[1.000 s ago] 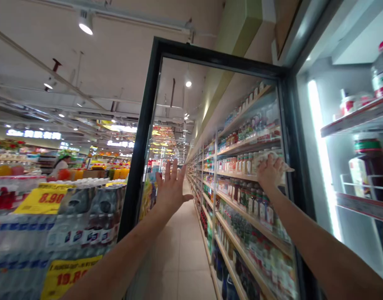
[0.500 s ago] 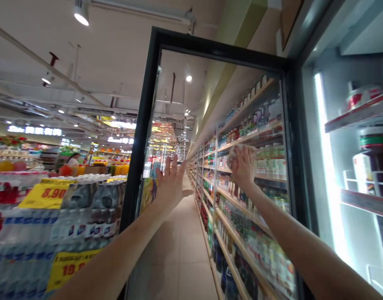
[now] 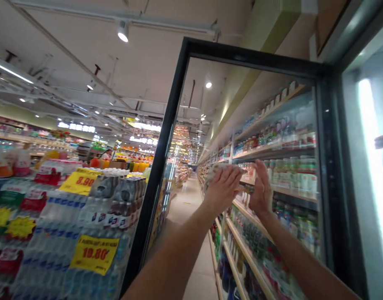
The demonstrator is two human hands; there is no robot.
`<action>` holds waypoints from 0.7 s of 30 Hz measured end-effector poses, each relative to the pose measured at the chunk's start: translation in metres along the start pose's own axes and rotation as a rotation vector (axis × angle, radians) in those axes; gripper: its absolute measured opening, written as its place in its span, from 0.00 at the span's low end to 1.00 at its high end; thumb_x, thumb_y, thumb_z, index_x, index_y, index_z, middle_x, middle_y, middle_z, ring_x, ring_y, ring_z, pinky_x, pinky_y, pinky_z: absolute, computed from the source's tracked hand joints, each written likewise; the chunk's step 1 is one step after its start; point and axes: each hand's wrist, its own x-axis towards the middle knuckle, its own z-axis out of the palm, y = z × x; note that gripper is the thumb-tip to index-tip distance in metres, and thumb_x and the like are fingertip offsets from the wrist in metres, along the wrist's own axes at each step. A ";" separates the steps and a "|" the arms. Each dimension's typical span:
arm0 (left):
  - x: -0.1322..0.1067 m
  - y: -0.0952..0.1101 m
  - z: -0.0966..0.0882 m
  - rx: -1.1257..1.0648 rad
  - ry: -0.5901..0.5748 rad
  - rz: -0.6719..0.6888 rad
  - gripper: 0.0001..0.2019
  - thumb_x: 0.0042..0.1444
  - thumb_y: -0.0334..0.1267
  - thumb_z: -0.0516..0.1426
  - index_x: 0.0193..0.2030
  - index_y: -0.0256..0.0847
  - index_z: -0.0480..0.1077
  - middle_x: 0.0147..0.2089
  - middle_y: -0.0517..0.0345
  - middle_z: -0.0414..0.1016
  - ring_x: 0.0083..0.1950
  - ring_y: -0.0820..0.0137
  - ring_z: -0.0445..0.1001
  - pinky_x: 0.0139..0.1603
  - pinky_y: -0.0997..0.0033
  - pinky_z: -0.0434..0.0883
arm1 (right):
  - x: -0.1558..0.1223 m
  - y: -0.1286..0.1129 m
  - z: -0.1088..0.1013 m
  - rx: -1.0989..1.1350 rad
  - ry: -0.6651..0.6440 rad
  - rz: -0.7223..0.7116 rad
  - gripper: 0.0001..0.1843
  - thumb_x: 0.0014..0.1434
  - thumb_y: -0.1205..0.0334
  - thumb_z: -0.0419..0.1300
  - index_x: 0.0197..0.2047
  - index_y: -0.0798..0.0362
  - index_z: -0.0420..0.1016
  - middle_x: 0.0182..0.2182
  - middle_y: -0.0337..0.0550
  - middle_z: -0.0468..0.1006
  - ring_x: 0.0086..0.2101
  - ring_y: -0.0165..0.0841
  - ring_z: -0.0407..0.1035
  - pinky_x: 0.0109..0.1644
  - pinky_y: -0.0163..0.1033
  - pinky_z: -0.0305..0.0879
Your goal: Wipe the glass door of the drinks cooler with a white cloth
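Note:
A pale patterned cloth (image 3: 212,174) lies against the glass door pane (image 3: 207,112) of a cooler, at the middle of the head view. My left hand (image 3: 224,189) is over the cloth and presses it on the glass, its fingers pointing up and right. Just to the right, my right hand (image 3: 262,189) is held edge-on with its fingers raised and the palm turned toward the left hand. I see nothing in it; whether it touches the glass I cannot tell. The dark door frame (image 3: 162,150) stands around both hands.
Stacked bottle packs (image 3: 94,216) with yellow price signs (image 3: 94,253) stand left of the door. Through the glass show shelves of bottles (image 3: 288,175) and the aisle floor (image 3: 187,200). A lit cooler interior (image 3: 371,146) opens at the right.
The cloth has passed from my right hand to my left. My left hand has moved right, close to the right hand. The view has turned left, so the door appears farther right.

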 end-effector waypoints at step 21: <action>-0.021 -0.053 -0.029 -0.017 -0.131 0.118 0.25 0.64 0.49 0.38 0.66 0.47 0.47 0.69 0.62 0.51 0.69 0.65 0.46 0.68 0.51 0.42 | -0.012 0.039 -0.027 -0.588 -0.071 -0.213 0.27 0.64 0.58 0.40 0.66 0.46 0.48 0.63 0.48 0.57 0.64 0.41 0.47 0.63 0.57 0.46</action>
